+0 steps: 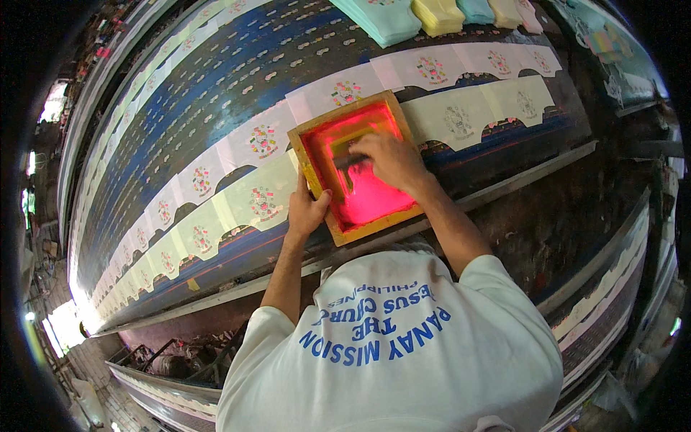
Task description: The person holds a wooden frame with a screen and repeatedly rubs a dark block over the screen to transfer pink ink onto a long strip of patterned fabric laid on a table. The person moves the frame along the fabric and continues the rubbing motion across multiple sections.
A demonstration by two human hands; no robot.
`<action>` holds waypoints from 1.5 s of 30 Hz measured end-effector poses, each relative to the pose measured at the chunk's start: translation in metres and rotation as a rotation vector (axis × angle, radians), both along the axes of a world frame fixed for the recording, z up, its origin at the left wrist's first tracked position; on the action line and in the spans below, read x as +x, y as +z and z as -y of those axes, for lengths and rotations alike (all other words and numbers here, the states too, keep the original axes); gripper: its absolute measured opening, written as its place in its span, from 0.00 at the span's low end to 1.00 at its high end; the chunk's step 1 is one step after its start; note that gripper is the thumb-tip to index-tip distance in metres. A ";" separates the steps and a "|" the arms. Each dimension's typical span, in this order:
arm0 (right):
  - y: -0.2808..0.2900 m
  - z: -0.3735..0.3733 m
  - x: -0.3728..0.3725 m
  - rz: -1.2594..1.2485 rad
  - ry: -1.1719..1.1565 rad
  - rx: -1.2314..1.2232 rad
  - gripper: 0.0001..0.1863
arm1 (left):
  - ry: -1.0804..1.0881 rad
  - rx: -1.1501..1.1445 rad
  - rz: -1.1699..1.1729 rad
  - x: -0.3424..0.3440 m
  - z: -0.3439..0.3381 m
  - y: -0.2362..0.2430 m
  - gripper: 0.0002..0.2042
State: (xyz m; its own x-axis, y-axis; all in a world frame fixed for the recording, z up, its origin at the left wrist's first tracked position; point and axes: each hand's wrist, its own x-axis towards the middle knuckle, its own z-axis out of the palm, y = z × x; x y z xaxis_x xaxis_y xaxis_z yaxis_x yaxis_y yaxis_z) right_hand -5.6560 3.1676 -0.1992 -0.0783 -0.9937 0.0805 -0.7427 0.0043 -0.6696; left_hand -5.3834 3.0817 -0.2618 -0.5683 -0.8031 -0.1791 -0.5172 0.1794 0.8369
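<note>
**A:** What's closest to you?

**B:** My own white shirt fills the bottom of the view, with both forearms reaching up from it. My left hand (308, 207) is clamped on the lower left edge of the wooden screen frame (354, 167), thumb over the rim, pinning it down. My right hand (389, 160) is inside the frame, closed on a squeegee (350, 163) that rests on the pink mesh.

**A:** And where does the frame lie?

**B:** Flat on the long surface (504, 140), over one pale fabric piece (263, 198) in a row of them. The neighbours on both sides carry a small floral print.

**A:** How would you run the pull cleanly?

**B:** I'd judge it needs steady downward weight from the left hand so the frame can't creep, and one even stroke with the blade held square across the mesh. Uneven pressure would likely smear or starve the print.

**A:** Further back?

**B:** A second row of printed pieces (432, 70), then folded stacks of garments (381, 18) in mint, yellow and pink at the far edge.
</note>
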 end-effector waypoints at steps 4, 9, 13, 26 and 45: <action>-0.012 0.042 -0.004 -0.120 -0.043 -0.040 0.24 | 0.007 0.011 0.036 0.000 0.003 -0.003 0.51; -0.014 -0.025 0.019 -0.068 -0.045 -0.015 0.26 | -0.008 -0.091 -0.027 -0.001 0.000 -0.010 0.53; -0.001 -0.070 0.034 -0.101 -0.006 0.086 0.27 | -0.002 -0.113 0.021 0.000 -0.002 -0.007 0.54; 0.003 0.042 -0.003 -0.083 0.004 0.110 0.23 | -0.008 -0.104 0.013 0.000 0.001 -0.004 0.55; 0.000 -0.087 0.045 -0.175 -0.077 0.033 0.30 | 0.016 -0.113 0.052 -0.004 -0.002 -0.003 0.54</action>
